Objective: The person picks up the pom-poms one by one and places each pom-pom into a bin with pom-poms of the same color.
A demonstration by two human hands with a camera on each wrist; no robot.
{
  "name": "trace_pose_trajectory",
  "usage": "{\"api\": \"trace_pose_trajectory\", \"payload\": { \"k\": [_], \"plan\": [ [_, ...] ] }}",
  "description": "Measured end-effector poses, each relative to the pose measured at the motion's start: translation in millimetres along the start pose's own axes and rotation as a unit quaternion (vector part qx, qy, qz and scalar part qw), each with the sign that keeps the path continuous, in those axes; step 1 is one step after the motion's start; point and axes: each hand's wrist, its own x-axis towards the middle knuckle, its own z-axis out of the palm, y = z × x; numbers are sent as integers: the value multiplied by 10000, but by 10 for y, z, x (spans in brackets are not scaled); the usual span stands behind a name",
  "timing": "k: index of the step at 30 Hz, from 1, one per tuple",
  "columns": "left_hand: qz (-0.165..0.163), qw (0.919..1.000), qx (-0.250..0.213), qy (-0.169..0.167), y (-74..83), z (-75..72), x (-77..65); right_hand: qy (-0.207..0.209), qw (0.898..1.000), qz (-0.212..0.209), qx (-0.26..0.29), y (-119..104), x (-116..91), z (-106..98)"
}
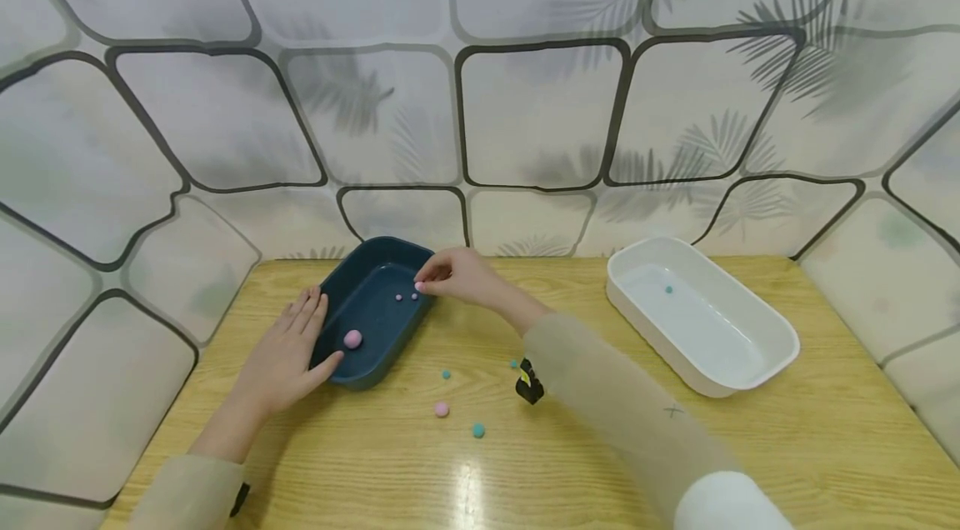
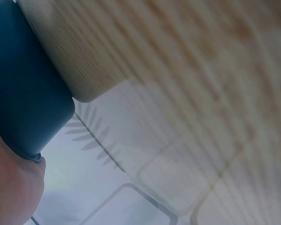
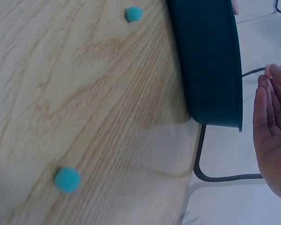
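My left hand [image 1: 288, 355] rests along the left rim of a dark blue dish [image 1: 382, 322], fingers straight, thumb reaching over the near corner. Over the dish's right rim, my right hand [image 1: 468, 278] pinches a small pink ball [image 1: 420, 287] between thumb and fingertips. Inside the dish lie a larger pink ball [image 1: 352, 339] and two tiny pink balls [image 1: 399, 297]. The right wrist view catches the pinching right hand [image 3: 274, 122] beside the blue dish [image 3: 208, 61]. In the left wrist view part of the left hand [image 2: 16, 183] touches the blue dish [image 2: 28, 79].
A white dish [image 1: 705, 322] at the right holds one small teal ball [image 1: 669, 289]. Between the dishes, a pink ball [image 1: 442, 409] and several teal balls [image 1: 478, 430] lie on the wooden table [image 1: 360, 463]. A patterned wall [image 1: 540, 113] stands behind.
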Motion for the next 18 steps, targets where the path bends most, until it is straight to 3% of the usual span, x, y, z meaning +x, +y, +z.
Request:
{"api": "trace_pose_trajectory", "payload": {
  "k": [9,18],
  "plan": [
    [193,9992,-34,344,-20,55,-20,-45,10000,19,65,-90,126,67],
    [121,9997,-68,217,-12,53,-1,51,9994,121,325,-75,174,198]
  ]
}}
